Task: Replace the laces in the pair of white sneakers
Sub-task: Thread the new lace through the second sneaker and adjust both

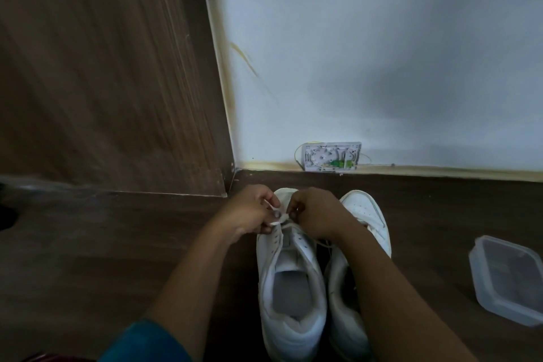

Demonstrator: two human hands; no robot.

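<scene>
Pinching the white lace [276, 223] between curled fingertips, the left hand [249, 211] and right hand [316, 213] are meeting over the front eyelets of one sneaker [291, 288]. The other sneaker [365, 211] is standing just beside it.

1. No text, label, brand, number or sign can be read anywhere in the view.
2. The white sneakers [292, 326] show no legible mark.
3. The open wall box [332, 156] is too small and blurred to tell any lettering.
</scene>
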